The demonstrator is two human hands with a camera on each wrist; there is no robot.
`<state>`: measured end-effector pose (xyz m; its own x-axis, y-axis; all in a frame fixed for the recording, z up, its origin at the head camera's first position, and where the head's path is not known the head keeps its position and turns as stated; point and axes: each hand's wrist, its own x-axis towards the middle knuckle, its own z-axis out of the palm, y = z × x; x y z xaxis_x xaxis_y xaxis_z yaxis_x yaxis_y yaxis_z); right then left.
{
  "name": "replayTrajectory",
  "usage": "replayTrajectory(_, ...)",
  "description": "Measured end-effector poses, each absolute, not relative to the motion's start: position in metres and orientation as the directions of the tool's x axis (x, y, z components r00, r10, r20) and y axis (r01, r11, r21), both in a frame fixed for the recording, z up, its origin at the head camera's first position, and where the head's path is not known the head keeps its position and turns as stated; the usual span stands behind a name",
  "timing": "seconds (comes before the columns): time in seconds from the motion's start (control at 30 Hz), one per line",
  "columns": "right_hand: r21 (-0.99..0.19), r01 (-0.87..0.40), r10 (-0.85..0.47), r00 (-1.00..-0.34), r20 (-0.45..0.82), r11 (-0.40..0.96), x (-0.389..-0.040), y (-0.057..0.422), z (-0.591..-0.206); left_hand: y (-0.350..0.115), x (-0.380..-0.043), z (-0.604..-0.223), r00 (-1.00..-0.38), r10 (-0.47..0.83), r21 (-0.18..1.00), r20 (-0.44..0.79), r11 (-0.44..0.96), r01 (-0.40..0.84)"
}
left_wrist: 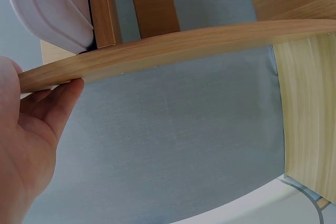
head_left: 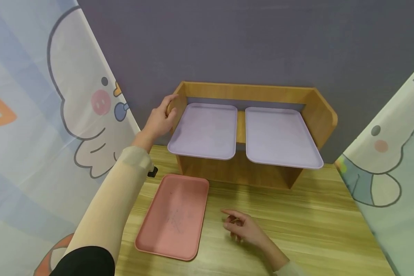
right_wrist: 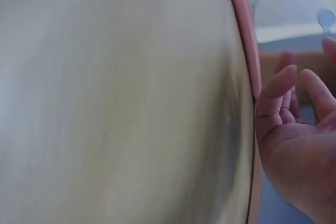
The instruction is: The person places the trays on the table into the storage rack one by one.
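A wooden shelf stands against the grey backdrop, with two pale lilac trays lying side by side on its upper level. My left hand grips the edge of its left side panel; in the left wrist view the fingers lie along one face of that wooden panel. My right hand hovers over the table, its fingers loosely bent and nothing in them. To its left a pink tray lies on the table in front of the shelf. The right wrist view is partly blurred.
The wood-grain table spreads in front of the shelf. Cartoon-printed curtains hang at the left and right. A second lilac tray overhangs the shelf's front at the right.
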<state>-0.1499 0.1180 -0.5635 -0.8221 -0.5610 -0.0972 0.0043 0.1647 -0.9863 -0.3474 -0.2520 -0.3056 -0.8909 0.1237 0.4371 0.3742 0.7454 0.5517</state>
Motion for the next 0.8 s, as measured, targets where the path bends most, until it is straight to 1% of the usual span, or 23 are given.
replayTrajectory(0.1, -0.985, 0.038, -0.586, -0.799, -0.132, 0.170, -0.147, 0.091, -0.573, -0.253, -0.348, -0.305, -0.888, 0.125, 0.548, 0.442, 0.746, 0.378)
replayTrajectory(0.33, -0.981, 0.039, -0.570, -0.809, -0.144, 0.192, -0.138, 0.044, -0.580, -0.258, -0.348, -0.305, -0.883, 0.111, 0.540, 0.455, 0.754, 0.373)
replayTrajectory(0.43, -0.975, -0.012, -0.568, -0.815, -0.120, 0.223, -0.137, 0.034, -0.581, -0.260, -0.348, -0.306, -0.880, 0.111, 0.537, 0.462, 0.754, 0.377)
replayTrajectory(0.53, -0.948, -0.129, -0.561, -0.826, -0.060, 0.292, -0.137, 0.026, -0.582, -0.260, -0.349, -0.306, -0.878, 0.112, 0.535, 0.465, 0.755, 0.379)
replayTrajectory(0.67, -0.876, -0.254, -0.531, -0.848, -0.002, 0.410, -0.135, 0.016, -0.581, -0.259, -0.350, -0.305, -0.880, 0.118, 0.532, 0.461, 0.756, 0.380)
replayTrajectory(0.8, -0.810, -0.287, -0.493, -0.870, -0.003, 0.511, -0.131, 0.008, -0.577, -0.260, -0.348, -0.303, -0.882, 0.118, 0.536, 0.456, 0.755, 0.378)
